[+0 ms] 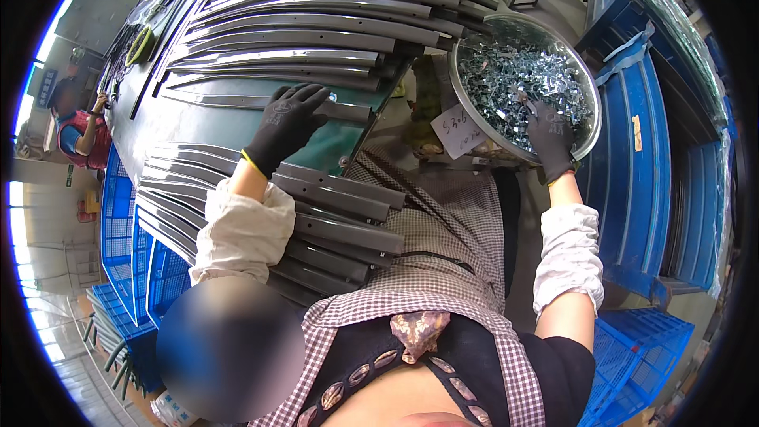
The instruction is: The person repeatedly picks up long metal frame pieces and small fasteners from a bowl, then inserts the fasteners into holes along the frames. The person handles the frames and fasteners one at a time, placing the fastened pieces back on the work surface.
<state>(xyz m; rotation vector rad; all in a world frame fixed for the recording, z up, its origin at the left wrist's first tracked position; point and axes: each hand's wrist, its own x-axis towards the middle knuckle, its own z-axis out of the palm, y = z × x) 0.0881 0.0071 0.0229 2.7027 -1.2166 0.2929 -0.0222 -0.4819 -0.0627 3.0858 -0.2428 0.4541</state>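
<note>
Small, bright silvery metal clips [506,79] lie heaped in a wide, round steel bowl [587,79] at the person's right, beyond the table's corner. The black-gloved right hand [551,133] reaches over the bowl's near rim, fingertips among the clips; whether they pinch one, I cannot tell. The black-gloved left hand [286,122] lies palm down across a long, dark grey, slightly curved strip [349,113], its fingers loosely apart, not clamped; firm contact cannot be judged. A bright speck beside its fingertips is too small to identify.

For good handling, I would take clips from the top of the heap rather than dig, since loose pieces probably tangle, and keep the left palm light and flat so that the strip does not skid.

Around the strip runs a bare band of green tabletop [320,150], with one row of dark strips [316,38] beyond and another row of dark strips [348,229] nearer the body. The strip's right end lies close to the slanting table edge. Between that edge and the bowl is a gap, partly crossed by a white paper tag [457,133]; tall blue metal bins [632,150] limit elbow room on the right.
</note>
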